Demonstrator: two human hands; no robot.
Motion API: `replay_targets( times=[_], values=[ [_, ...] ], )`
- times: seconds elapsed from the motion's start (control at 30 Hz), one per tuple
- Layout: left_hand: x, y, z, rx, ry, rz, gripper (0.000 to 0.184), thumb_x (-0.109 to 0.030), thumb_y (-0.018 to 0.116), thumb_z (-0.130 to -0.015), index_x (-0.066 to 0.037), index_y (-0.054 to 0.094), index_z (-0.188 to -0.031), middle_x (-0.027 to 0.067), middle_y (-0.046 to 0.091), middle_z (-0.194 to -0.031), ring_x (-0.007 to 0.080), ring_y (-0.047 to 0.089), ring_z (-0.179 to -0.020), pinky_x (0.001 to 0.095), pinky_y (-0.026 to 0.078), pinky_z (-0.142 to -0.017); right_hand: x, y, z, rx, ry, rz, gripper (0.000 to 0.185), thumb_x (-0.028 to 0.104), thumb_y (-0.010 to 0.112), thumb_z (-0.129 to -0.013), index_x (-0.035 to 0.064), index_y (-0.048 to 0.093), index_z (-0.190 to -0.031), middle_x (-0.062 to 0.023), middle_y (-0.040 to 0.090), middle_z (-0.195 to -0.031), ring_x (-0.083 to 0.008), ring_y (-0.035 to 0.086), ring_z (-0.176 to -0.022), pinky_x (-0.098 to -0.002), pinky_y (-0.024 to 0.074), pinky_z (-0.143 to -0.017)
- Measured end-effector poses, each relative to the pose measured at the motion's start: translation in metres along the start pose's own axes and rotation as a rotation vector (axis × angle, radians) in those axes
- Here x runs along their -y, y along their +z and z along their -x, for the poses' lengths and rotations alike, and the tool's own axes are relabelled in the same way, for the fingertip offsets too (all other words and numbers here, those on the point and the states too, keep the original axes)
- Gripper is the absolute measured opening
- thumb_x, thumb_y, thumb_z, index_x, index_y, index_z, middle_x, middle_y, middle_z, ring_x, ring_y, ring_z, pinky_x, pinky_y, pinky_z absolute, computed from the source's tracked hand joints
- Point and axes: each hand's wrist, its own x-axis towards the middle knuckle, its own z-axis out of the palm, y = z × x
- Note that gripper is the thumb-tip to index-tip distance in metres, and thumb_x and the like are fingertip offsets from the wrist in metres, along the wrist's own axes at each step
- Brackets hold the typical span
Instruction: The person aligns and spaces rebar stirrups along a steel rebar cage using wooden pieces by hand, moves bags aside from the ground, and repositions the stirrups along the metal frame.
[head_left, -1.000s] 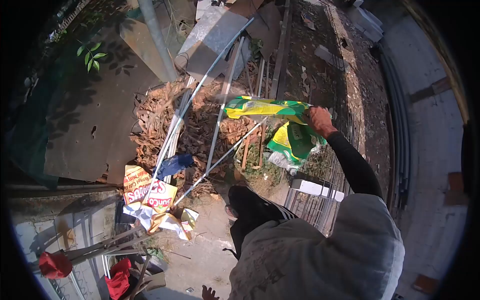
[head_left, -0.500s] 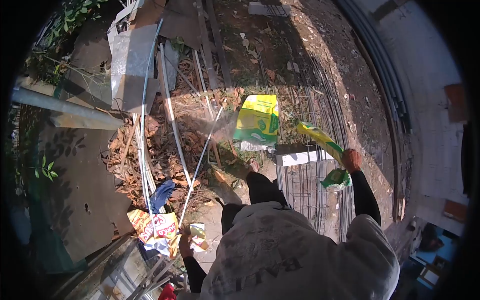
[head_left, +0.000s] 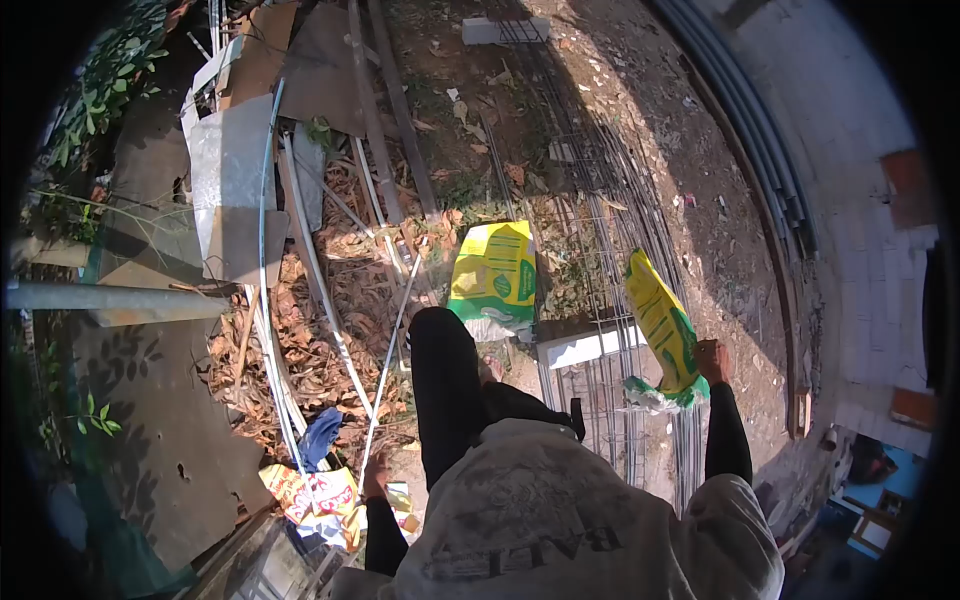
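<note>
A crumpled yellow and green plastic sack (head_left: 658, 318) hangs from my right hand (head_left: 712, 361), whose fingers are closed on its edge. The sack's whitish-green end droops beside the hand, over long thin steel bars. Down at the left, my left hand (head_left: 375, 476) is near torn yellow, red and white printed packaging (head_left: 335, 492). Part of that packaging shows beyond the sleeve; the left fingers are too small and shaded to make out. A second yellow and green sack (head_left: 493, 272) lies flat on the ground ahead of my legs.
Bundled steel bars (head_left: 612, 330) run along the ground, across a white block (head_left: 590, 347). Dry leaves (head_left: 270, 340), pale pipes (head_left: 320, 265) and metal sheets (head_left: 235, 185) lie to the left. Grey pipes (head_left: 745, 125) line the right wall. Dark blue cloth (head_left: 320, 438) lies by the packaging.
The sack in my right hand has swung from slanting leftward to more upright. One leg has stepped forward toward the flat sack. My left hand has shifted slightly relative to the packaging.
</note>
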Motion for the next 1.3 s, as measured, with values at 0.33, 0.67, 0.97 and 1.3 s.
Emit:
replay_targets(
  times=[0.33, 0.67, 0.97, 1.3],
  values=[
    [-0.112, 0.031, 0.004, 0.104, -0.202, 0.204, 0.054, -0.034, 0.074, -0.096, -0.008, 0.063, -0.142, 0.0169, 0.070, -0.127, 0.0379, 0.072, -0.096, 0.0560, 0.059, -0.080, 0.113, -0.031, -0.143, -0.068, -0.102, -0.077, 0.021, 0.027, 0.069, -0.087, 0.0119, 0.082, -0.092, -0.0182, 0.076, -0.089, -0.0393, 0.074, -0.083, -0.0478, 0.0587, -0.074],
    [-0.487, -0.014, -0.133, 0.110, 0.448, 0.386, 0.044, -0.028, 0.063, -0.101, 0.000, 0.067, -0.136, 0.0095, 0.064, -0.140, 0.0227, 0.063, -0.126, 0.0410, 0.050, -0.109, 0.232, -0.075, -0.338, -0.092, -0.207, -0.139, 0.023, 0.027, 0.070, -0.090, 0.0072, 0.081, -0.097, -0.0181, 0.076, -0.085, -0.0356, 0.076, -0.081, -0.0467, 0.0577, -0.072],
    [-0.643, -0.073, -0.181, -0.015, 0.407, 0.317, 0.060, -0.045, 0.064, -0.101, -0.011, 0.058, -0.149, 0.0077, 0.066, -0.137, 0.0256, 0.060, -0.130, 0.0510, 0.043, -0.108, 0.358, -0.113, -0.467, -0.166, -0.280, -0.098, 0.023, 0.027, 0.068, -0.092, 0.0078, 0.080, -0.096, -0.0193, 0.075, -0.083, -0.0381, 0.074, -0.078, -0.0480, 0.0566, -0.070],
    [-0.558, 0.051, -0.229, -0.028, -0.305, 0.549, 0.062, -0.047, 0.068, -0.102, -0.007, 0.055, -0.147, 0.0171, 0.067, -0.126, 0.0355, 0.066, -0.114, 0.0532, 0.059, -0.080, 0.488, -0.122, -0.667, -0.159, -0.413, -0.214, 0.020, 0.025, 0.071, -0.087, 0.0081, 0.080, -0.093, -0.0201, 0.073, -0.080, -0.0379, 0.074, -0.076, -0.0464, 0.0569, -0.070]
  ],
)
